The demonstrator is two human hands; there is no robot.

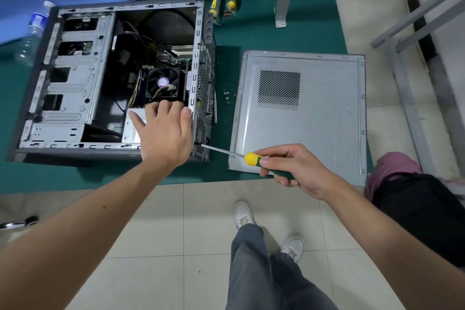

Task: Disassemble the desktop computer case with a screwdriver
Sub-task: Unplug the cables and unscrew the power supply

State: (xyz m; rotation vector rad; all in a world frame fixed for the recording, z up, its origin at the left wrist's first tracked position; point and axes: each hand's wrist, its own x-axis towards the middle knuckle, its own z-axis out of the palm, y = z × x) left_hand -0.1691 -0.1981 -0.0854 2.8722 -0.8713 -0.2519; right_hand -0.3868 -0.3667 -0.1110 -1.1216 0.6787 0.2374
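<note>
Left hand [163, 131] reaches into the open computer case [110, 78], fingers curled over the power supply [132, 128], fingertips hidden. Right hand [292, 168] grips the screwdriver [241, 156], tip at the case's rear panel.

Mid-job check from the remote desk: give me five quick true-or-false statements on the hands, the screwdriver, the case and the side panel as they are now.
1. The right hand grips the screwdriver. True.
2. The screwdriver tip is at the rear lower corner of the computer case. True.
3. The side panel is mounted on the case. False: it lies flat on the green mat beside the case.
4. The left hand holds a loose screw. False: it rests on the case's edge.
5. Loose screws lie between case and panel. True.
</note>
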